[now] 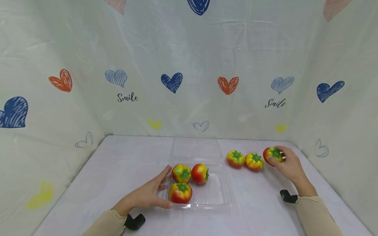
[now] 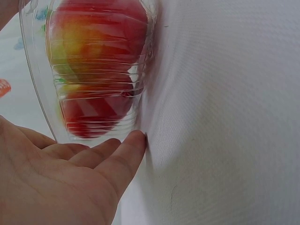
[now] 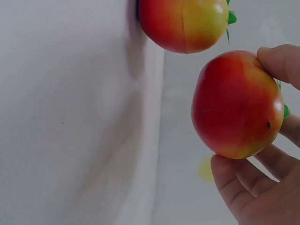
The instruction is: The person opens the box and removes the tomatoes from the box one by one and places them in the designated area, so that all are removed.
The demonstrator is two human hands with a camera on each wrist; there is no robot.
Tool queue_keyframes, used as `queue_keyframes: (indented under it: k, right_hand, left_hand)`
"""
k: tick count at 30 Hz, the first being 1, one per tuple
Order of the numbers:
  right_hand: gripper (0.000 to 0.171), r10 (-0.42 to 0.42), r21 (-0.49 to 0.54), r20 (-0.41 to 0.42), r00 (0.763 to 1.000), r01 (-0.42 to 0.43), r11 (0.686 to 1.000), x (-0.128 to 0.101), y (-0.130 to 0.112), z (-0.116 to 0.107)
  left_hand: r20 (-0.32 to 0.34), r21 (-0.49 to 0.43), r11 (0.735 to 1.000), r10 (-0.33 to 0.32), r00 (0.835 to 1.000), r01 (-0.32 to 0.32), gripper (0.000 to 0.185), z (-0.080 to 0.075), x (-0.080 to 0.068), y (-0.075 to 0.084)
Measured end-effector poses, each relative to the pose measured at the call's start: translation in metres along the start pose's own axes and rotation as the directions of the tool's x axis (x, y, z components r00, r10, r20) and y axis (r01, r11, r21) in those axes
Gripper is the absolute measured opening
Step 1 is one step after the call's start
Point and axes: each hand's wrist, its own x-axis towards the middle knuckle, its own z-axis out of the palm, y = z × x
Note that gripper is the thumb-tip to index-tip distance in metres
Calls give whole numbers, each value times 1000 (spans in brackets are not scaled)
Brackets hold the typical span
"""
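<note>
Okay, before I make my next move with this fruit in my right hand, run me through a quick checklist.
1. Grip: ok. Your right hand pinches the held fruit between thumb and fingers.
2. Lift: ok. The right wrist view shows it off the table.
3. Lid: ok. The clear lid lies folded back.
4. Room: ok. The clear container has space at its right; its three fruits sit toward the left and back.
5. Low path: not ok. Two loose fruits sit between that hand and the container.
6. Steadying: cannot tell. Your left hand is at the container's left side, but how firmly isn't visible.
</note>
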Motion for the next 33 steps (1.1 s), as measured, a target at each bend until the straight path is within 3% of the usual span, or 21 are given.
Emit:
queue_keyframes:
  k: [25,33]
  right_hand:
    - [70,54,-20,109,993,-52,998,2,17,7]
    - [77,103,0,149,984,-104,995,2,17,8]
  left_hand:
    - [-5,6,999,-38,999,38,119,1,0,2]
    - [2,-8,1000,-10,1000,10,120,-1,0,2]
